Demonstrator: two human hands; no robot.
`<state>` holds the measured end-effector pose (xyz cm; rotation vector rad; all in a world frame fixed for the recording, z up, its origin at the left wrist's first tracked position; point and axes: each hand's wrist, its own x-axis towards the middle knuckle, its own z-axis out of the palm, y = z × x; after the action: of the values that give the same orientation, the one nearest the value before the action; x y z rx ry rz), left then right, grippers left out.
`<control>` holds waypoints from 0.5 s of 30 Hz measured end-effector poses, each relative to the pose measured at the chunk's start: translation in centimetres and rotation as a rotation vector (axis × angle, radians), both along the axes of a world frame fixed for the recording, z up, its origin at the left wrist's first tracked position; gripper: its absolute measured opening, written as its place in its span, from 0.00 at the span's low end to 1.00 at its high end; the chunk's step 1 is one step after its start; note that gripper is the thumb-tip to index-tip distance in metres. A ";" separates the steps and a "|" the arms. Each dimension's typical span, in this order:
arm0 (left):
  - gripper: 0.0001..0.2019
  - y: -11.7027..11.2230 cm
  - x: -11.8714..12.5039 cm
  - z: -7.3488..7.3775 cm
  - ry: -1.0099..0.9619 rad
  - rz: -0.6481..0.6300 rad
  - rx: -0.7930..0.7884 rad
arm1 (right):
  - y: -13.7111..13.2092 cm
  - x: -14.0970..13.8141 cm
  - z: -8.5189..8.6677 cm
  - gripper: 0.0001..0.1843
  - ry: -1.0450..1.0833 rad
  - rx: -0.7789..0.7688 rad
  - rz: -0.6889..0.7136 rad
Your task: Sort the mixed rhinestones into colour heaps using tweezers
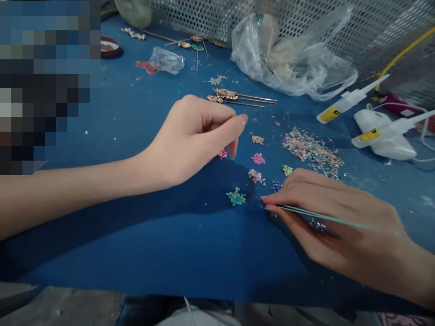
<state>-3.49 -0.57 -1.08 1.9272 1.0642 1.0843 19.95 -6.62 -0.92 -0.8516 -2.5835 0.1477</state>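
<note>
My right hand (343, 222) is closed on slim pale-green tweezers (326, 218), their tips hidden at my fingertips just above the table. Close by lie small piles of shiny flakes: teal flakes (236, 196), lilac flakes (255, 176), blue flakes (276, 185), yellow-green flakes (287, 170) and silvery flakes (318, 224), partly under my palm. My left hand (197, 140) hovers with its fingers curled in and the thumb against them; whatever may be between them does not show. Beneath its fingertips are red-pink flakes (222, 154), beside pink flakes (258, 158) and orange flakes (258, 140).
A mixed heap of colourful flakes (312, 149) spreads on the blue table (152, 253). Behind are gold hairpin-like pieces (226, 93), a clear plastic bag (288, 59) and a perforated metal basket (200, 18). White-nozzled glue bottles (331, 113) lean against a white device (384, 131) at right.
</note>
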 end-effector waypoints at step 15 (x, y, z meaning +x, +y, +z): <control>0.23 0.0 0.0 -0.1 0.003 -0.034 0.058 | -0.4 0.0 -0.8 0.12 -0.001 0.090 0.028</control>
<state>-3.44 -0.56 -1.21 1.9862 1.0088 1.1049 19.97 -6.99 -1.72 -0.7832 -2.5829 0.0390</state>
